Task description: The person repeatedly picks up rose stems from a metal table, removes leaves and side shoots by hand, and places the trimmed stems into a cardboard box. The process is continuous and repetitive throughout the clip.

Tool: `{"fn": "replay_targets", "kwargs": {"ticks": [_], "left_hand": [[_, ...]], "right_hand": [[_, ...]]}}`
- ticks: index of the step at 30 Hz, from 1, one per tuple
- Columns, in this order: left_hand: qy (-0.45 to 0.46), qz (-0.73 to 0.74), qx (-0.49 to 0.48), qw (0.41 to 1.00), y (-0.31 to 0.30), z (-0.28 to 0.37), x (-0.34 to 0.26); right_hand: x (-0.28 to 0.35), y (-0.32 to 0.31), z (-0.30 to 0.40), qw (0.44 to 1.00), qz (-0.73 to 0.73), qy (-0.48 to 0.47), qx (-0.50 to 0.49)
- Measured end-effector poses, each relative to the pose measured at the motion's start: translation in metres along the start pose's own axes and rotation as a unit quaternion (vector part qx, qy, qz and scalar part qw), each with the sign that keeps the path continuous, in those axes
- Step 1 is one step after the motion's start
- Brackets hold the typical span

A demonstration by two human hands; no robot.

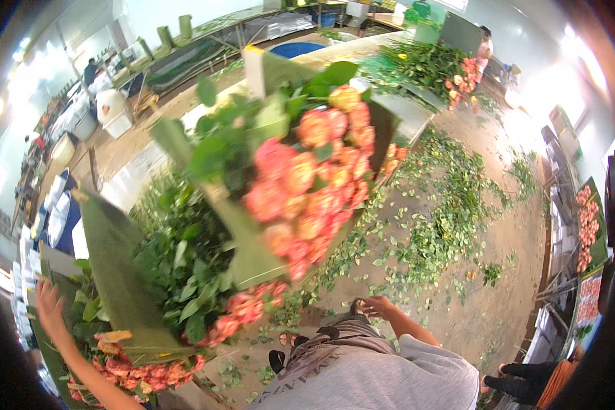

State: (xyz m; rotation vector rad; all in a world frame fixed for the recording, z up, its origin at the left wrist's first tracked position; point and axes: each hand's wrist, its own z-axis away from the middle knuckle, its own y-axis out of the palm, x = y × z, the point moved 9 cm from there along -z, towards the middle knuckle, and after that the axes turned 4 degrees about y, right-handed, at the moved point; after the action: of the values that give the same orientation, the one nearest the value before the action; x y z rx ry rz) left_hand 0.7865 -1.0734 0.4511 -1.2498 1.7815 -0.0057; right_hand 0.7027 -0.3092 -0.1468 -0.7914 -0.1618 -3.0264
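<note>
My left hand (pixel 50 303) is raised at the lower left with its fingers spread, beside a green divider and a bunch of roses (pixel 138 374). Near my waist, my right hand (pixel 375 306) hangs with its fingers loosely bent; nothing shows in it. In front of me, pink-and-yellow roses (pixel 307 189) with leafy stems lie heaped between green fabric-like dividers. A large green divider (pixel 125 271) stands between the left bunch and another heap of rose stems (pixel 184 256). Neither hand visibly touches the flowers.
Cut leaves (pixel 441 220) litter the floor on the right. Another rose pile (pixel 461 79) lies at the far end of the table, with a person (pixel 484 48) beside it. Behind me at the lower right stands another person (pixel 533 374). Racks with roses (pixel 588 228) line the right wall.
</note>
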Motion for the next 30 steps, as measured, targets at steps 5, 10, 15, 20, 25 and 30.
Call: {"fn": "replay_targets", "kwargs": {"ticks": [5,10,15,20,25,30], "left_hand": [[-0.063,0.025,-0.523,0.850,-0.041,0.189,0.020],[-0.356,0.088,-0.037,0.930,0.231,0.394,0.092],[-0.599,0.239,0.207,0.735,0.554,0.591,0.073],[-0.170,0.245,0.653,0.696,0.814,0.539,-0.159],[-0.074,0.251,0.704,0.661,0.965,0.502,-0.298],[-0.075,0.332,0.721,0.604,1.087,0.496,-0.457]], "right_hand": [[0.079,-0.150,-0.010,0.846,-0.487,-0.207,0.066],[0.202,-0.283,-0.005,0.818,-0.497,-0.290,0.020],[0.254,-0.316,0.007,0.836,-0.456,-0.297,0.069],[0.222,-0.290,-0.038,0.876,-0.450,-0.158,0.078],[0.224,-0.332,-0.027,0.935,-0.335,-0.115,-0.001],[0.187,-0.517,-0.026,0.868,-0.445,-0.137,-0.170]]}}
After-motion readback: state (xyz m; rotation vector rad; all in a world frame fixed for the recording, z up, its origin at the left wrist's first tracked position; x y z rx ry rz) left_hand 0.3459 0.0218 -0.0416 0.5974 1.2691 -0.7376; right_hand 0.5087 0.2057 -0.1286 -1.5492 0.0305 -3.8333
